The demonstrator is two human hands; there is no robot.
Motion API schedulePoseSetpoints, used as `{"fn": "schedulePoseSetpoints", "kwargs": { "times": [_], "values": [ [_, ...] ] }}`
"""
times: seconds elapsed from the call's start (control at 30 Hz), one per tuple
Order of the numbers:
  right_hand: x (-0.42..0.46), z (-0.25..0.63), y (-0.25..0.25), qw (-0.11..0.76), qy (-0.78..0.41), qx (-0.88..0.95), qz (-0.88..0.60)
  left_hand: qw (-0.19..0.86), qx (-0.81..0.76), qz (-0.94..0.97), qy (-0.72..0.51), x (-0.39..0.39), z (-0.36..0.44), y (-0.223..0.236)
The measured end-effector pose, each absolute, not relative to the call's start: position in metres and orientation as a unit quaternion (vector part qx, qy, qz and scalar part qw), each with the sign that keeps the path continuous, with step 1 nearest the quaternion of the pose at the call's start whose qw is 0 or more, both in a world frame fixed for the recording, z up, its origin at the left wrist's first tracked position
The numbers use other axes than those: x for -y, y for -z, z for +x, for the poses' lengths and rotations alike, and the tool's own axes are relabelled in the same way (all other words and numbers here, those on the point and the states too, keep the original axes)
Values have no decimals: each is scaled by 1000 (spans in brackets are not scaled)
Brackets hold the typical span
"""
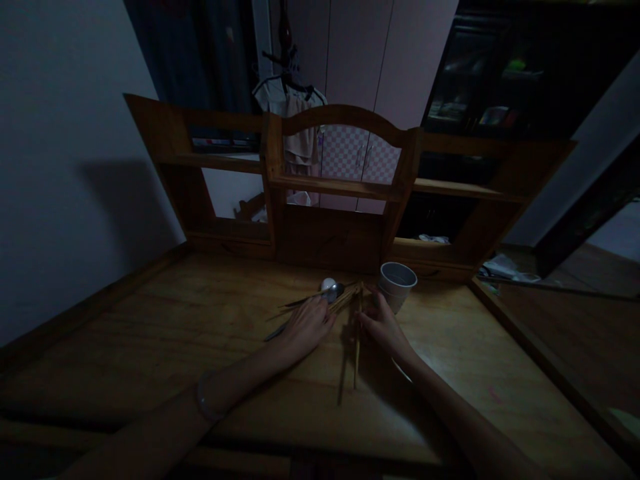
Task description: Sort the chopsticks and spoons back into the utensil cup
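The left forearm (150, 427) is spanning the desk (150, 320). The left hand (310, 325) is covering loose sticks (345, 299) — grip indeterminable; the right hand (383, 325) is pinching one stick (357, 357) beside the cup (399, 293) — none protruding above its rim.

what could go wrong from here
The right hand and its forearm are close to the gray cup, so a careless swing could knock it over. The chopsticks lie in a loose, crossing heap by the spoon; pulling one might drag others along. The room is dim, so a thin stick could be misjudged.
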State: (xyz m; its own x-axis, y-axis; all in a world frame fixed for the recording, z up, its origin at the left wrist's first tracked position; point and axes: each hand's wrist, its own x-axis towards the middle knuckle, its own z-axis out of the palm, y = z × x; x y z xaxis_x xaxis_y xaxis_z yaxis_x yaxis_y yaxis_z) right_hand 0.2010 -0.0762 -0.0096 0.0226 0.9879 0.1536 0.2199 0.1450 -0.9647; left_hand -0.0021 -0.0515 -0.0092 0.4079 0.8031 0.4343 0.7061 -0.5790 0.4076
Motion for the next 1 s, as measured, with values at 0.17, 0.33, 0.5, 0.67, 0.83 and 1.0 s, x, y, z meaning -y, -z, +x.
{"fn": "schedulePoseSetpoints", "kwargs": {
  "times": [0.17,0.33,0.5,0.67,0.83,1.0],
  "values": [
    [77,197,6,490,-410,572,-515,272,-438,763,-390,52,5,-12],
    [88,189,-17,527,-376,614,-452,422,-363,696,-453,63,11,-26],
    [107,189,-38,559,-214,684,-418,343,-348,741,-461,80,11,-33],
    [112,190,-37,540,-174,724,-392,377,-313,739,-463,84,13,-32],
    [111,188,-33,548,-159,729,-377,406,-280,743,-452,84,14,-29],
    [112,188,-33,560,-138,733,-362,368,-266,779,-433,84,12,-31]
  ]
}}
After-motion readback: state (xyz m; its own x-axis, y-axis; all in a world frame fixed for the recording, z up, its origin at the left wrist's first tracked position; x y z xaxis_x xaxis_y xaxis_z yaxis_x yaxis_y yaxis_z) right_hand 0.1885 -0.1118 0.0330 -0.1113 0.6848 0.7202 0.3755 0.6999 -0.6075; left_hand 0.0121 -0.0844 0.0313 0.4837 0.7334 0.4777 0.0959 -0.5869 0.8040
